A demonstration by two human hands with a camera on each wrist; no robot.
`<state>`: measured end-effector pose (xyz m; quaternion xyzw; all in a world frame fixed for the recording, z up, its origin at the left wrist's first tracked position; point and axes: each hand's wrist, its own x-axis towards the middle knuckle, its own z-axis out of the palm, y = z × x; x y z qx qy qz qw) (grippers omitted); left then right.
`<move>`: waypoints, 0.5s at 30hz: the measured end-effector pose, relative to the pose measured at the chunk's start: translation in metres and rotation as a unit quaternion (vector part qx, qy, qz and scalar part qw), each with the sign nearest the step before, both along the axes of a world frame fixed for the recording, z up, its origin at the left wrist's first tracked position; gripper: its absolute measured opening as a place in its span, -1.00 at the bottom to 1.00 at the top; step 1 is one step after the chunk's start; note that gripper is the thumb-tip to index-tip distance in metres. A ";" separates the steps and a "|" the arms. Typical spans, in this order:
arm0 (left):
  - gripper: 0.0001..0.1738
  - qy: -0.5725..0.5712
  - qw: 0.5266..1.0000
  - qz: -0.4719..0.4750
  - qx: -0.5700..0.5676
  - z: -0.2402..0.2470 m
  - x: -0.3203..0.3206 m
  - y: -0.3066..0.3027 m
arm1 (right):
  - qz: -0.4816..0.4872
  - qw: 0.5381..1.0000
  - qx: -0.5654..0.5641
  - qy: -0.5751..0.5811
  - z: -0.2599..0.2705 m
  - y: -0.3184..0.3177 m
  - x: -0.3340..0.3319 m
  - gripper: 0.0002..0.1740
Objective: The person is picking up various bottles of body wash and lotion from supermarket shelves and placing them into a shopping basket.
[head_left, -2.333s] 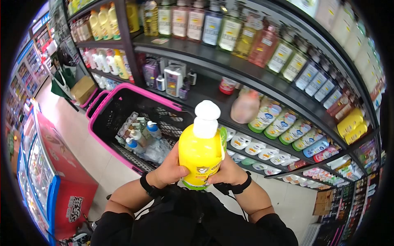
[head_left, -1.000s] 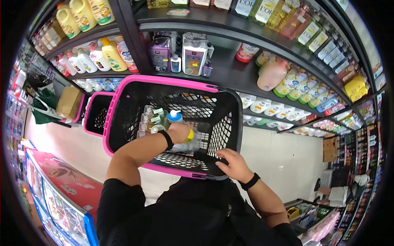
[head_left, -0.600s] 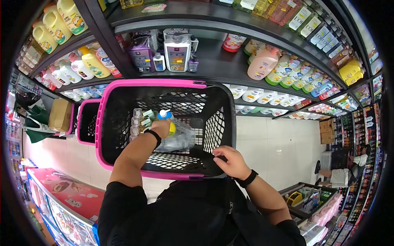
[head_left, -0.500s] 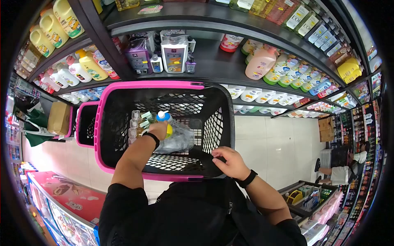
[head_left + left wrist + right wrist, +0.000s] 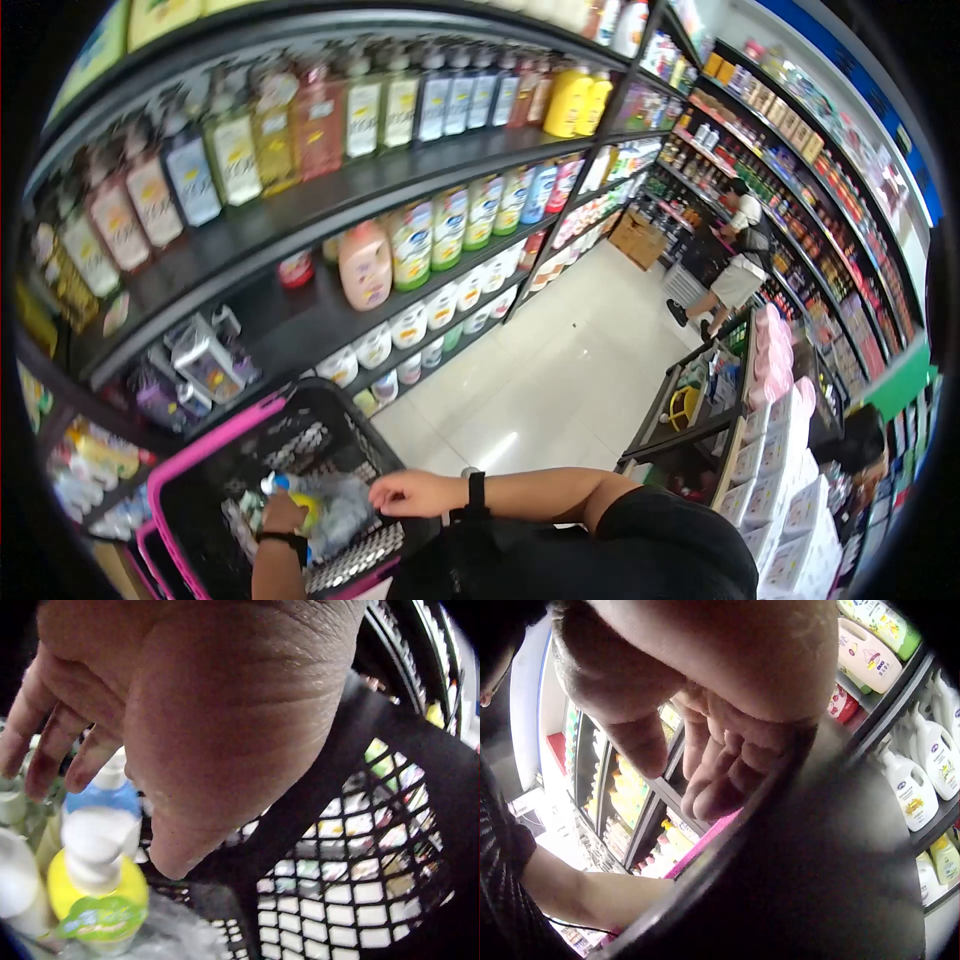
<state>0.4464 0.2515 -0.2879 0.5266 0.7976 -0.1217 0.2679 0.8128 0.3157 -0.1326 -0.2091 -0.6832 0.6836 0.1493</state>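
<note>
My left hand (image 5: 284, 514) is low inside the black shopping basket (image 5: 215, 442) with the pink rim, above a yellow pump bottle (image 5: 112, 894). In the left wrist view the fingers are extended and the thumb points down, apart from the bottle's white pump head. The yellow bottle stands upright with a green label at its front. Beside it are a bottle with a blue collar (image 5: 105, 801) and crumpled clear plastic (image 5: 350, 508). My right hand (image 5: 418, 494) is at the basket's near end by the black rim (image 5: 727, 847), fingers loosely curled and holding nothing.
Shelves of pump bottles (image 5: 238, 160) rise behind the basket, with a pink jug (image 5: 365, 265) on the middle shelf. Tiled floor (image 5: 520, 370) stretches to the right. A person (image 5: 740, 250) stands farther off. White packages (image 5: 770, 470) are stacked at right.
The yellow bottle, held up in both hands at first, went down into the basket; the left hand has let it go. The head view has swung right, bringing the aisle and another person into sight.
</note>
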 end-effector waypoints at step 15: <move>-0.43 -0.192 0.952 -0.033 0.238 0.180 0.181 0.021 | -0.233 0.964 0.121 0.038 0.004 0.322 0.221 -0.78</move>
